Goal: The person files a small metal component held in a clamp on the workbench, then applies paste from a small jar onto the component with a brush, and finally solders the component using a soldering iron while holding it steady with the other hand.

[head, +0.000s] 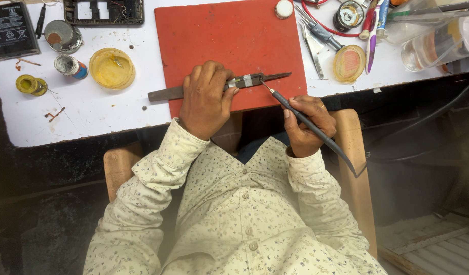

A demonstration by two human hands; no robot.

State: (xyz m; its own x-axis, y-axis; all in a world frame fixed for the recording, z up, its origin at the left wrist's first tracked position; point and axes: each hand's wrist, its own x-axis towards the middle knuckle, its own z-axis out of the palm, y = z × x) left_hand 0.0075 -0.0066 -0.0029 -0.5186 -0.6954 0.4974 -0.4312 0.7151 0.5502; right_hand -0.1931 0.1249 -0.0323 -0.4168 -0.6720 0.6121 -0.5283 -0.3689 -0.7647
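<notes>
My left hand (206, 99) presses down on a long dark metal file (166, 93) that lies across the front of a red mat (229, 35). A small pale strip (247, 80) sits on the file just right of my fingers. My right hand (306, 125) grips a slim grey soldering iron (295, 111) like a pen. Its tip (263, 83) touches the file beside the pale strip. The iron's cable runs back past my right wrist.
On the white table: a yellow dish (112, 67), a solder spool (31, 85), a small tin (70, 66), a round metal lid (62, 35), a phone battery (13, 30), an open phone frame (103, 11), tweezers (311, 48), an orange-lidded pot (349, 62), pens (374, 25).
</notes>
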